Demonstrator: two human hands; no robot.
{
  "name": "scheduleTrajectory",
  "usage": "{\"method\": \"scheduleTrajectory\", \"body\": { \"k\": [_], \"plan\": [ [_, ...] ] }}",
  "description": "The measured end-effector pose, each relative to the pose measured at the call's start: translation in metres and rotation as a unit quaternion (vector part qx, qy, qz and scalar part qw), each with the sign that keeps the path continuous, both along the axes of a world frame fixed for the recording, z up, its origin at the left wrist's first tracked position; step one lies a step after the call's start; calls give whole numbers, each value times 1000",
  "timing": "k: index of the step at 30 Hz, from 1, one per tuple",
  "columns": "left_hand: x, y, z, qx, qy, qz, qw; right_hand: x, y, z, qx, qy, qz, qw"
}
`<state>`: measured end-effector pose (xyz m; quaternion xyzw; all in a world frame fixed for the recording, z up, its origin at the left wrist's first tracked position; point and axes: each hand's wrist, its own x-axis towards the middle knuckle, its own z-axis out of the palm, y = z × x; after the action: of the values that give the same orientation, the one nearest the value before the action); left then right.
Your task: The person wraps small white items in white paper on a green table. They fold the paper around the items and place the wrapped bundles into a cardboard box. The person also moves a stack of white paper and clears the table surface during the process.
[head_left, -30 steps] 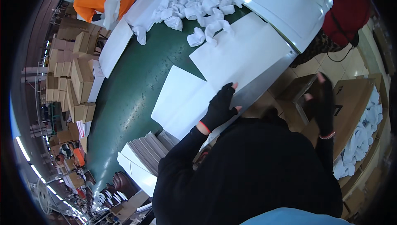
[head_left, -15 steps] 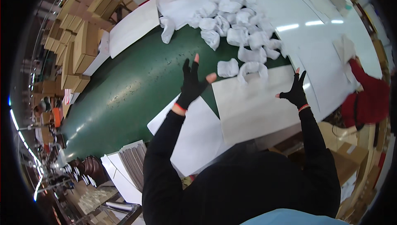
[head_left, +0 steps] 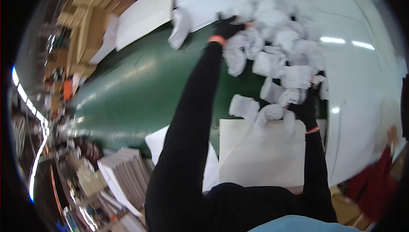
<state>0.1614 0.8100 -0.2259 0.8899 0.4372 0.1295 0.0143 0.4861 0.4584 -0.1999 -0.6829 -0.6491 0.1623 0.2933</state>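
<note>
A pile of crumpled white paper wads (head_left: 296, 77) lies on the green tabletop, several of them curled into bands. My left hand (head_left: 230, 29), in a black fingerless glove, reaches far out to the pile's left side. Its fingers are apart and the tips meet the paper, blurred by motion. On the near right side of the pile is my right hand (head_left: 306, 107), gloved the same way, thumb and fingers spread around some wads. Just in front of it, a curved paper wad (head_left: 269, 113) overlaps the far edge of a pale grey sheet (head_left: 260, 155). Neither hand visibly grips anything.
White sheets (head_left: 147, 16) lie along the far edge, beside stacked brown boxes (head_left: 91, 31). A glossy white surface (head_left: 358, 78) borders the pile on the right. A person in a red sleeve (head_left: 375, 174) works there. A stack of boards (head_left: 125, 170) stands near left.
Both hands have moved forward from above the near sheets to the paper pile, the left to its far left side, the right to its near right. My view has shifted too.
</note>
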Motion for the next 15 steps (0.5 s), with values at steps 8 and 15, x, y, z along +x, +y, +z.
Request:
{"method": "scheduleTrajectory", "body": {
  "k": [8, 15],
  "plan": [
    [43, -54, 51, -251, -236, 163, 924, -23, 34, -22, 120, -29, 5, 992],
    [28, -19, 36, -265, -168, 37, 949, -19, 33, -24, 65, -54, 18, 996]
  ]
}}
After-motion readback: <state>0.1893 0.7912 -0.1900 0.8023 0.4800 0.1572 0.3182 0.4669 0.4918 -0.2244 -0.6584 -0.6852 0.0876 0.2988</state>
